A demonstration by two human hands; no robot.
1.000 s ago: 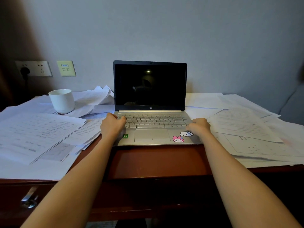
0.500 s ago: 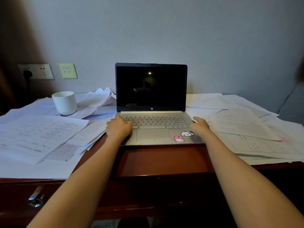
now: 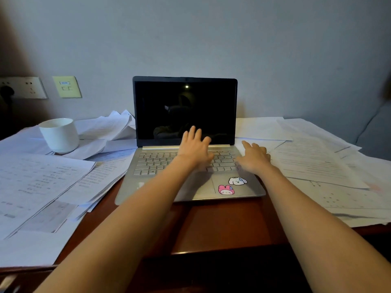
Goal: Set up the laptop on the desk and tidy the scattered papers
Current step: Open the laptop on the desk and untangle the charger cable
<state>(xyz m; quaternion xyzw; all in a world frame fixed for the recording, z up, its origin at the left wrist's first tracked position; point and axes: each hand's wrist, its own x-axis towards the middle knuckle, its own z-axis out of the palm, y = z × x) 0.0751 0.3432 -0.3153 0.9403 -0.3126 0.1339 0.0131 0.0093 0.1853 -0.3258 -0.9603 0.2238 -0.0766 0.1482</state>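
Observation:
A silver laptop (image 3: pixel 152 163) stands open in the middle of the brown desk (image 3: pixel 222 225), its screen black, two cartoon stickers on the palm rest. My left hand (image 3: pixel 194 149) hovers over the middle of the keyboard with fingers spread, holding nothing. My right hand (image 3: pixel 254 157) is over the keyboard's right end, fingers apart, index finger pointing toward the hinge. Printed papers lie scattered on the left (image 3: pixel 42 182) and on the right (image 3: pixel 313 163) of the laptop, some overlapping, some tucked under its edges.
A white cup (image 3: pixel 59 134) stands on the papers at the back left. More crumpled sheets (image 3: pixel 110 125) lie behind it. Wall sockets (image 3: pixel 25 87) and a pale switch plate (image 3: pixel 67 87) are on the wall. A drawer handle (image 3: pixel 6 282) shows at the bottom left.
Both hands left the laptop's front corners and moved forward over the keyboard, the left toward the middle, fingers now spread. The view has come closer to the desk.

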